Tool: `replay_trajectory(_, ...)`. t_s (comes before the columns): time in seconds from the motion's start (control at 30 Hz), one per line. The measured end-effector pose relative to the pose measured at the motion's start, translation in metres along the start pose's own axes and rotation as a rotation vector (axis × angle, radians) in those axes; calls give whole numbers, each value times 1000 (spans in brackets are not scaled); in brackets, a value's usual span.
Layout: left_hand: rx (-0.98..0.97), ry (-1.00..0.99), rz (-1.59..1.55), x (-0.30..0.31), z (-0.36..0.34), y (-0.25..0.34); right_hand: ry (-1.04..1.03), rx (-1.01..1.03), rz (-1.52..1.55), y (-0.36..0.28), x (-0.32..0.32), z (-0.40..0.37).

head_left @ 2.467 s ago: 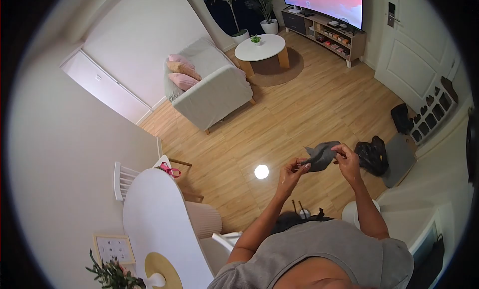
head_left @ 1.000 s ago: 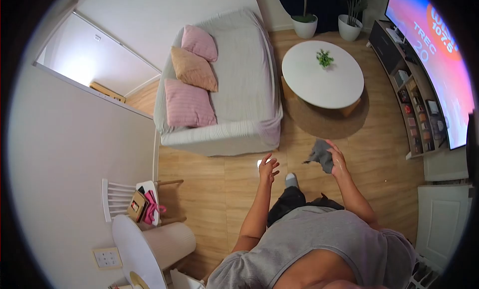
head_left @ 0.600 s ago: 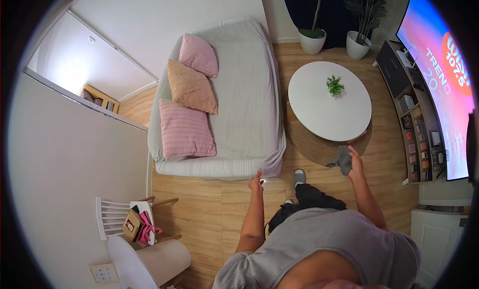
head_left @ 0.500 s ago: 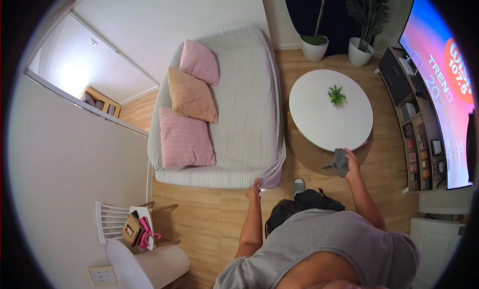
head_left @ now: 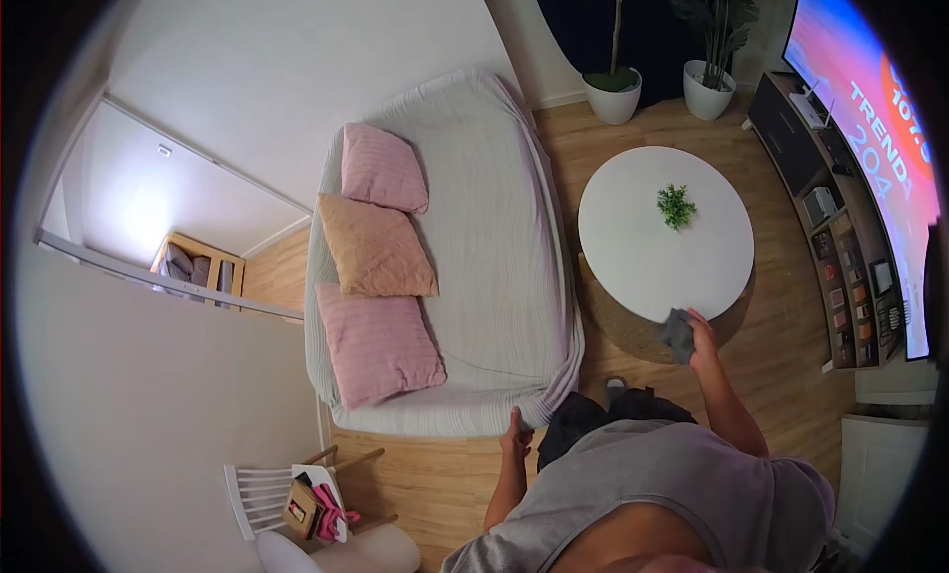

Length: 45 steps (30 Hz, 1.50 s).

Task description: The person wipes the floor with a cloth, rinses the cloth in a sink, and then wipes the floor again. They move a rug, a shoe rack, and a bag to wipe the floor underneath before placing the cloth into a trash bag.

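Observation:
My right hand is closed around a dark grey cloth, which hangs bunched to the left of the fingers. Both overlap the near edge of the round white table. A small green plant stands on that tabletop. Low beside the front corner of the sofa, my left hand points its thumb up, fingers loosely apart and nothing in them. A pale striped cover lies over the sofa, bunched at the corner by this hand.
Two pink pillows and a tan pillow lie along the sofa's back. A white chair holds a box and pink items. Potted plants stand at the far wall. To the right are a TV cabinet and lit television.
My body has moved forward, so the sofa and chair sit lower in view. The right hand carries the cloth up to the table's near edge; the left hand stays by the sofa corner.

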<state>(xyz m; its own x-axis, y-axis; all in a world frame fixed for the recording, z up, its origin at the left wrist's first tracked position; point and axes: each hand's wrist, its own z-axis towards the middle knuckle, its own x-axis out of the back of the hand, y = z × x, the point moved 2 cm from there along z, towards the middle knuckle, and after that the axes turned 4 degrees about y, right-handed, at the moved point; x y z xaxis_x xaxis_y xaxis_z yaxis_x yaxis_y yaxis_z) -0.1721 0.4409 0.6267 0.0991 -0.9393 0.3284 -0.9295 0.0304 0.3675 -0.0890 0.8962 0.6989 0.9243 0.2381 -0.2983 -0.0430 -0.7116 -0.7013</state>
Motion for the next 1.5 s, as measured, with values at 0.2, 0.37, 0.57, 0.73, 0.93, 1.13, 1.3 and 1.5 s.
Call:
replay_trajectory(0.2, -109, -9, -88, -17, 16, 4, 98, 17, 9, 43, 35, 48)
replay_trajectory(0.37, -482, 32, 106, 0, 27, 6, 95, 7, 1, 43, 4, 46)
replay_trajectory(0.57, -220, -27, -52, 7, 81, 0, 18, 11, -26, 62, -5, 61)
replay_trajectory(0.73, -234, 37, -79, 9, 78, 1, 23, -19, -70, 68, -21, 69)
replay_trajectory(0.93, -125, -193, -198, 15, 64, 6, 29, -14, -85, 43, -37, 32)
replay_trajectory(1.13, 90, -318, -141, 10, -12, 43, 50, 58, 3, 0, -18, 46)
replay_trajectory(1.3, -67, -395, -156, -35, 81, 57, 143, 111, 107, -50, -8, 95)
replay_trajectory(1.5, -347, -271, -113, -190, 25, 245, 100, 183, 257, -98, -4, 184)
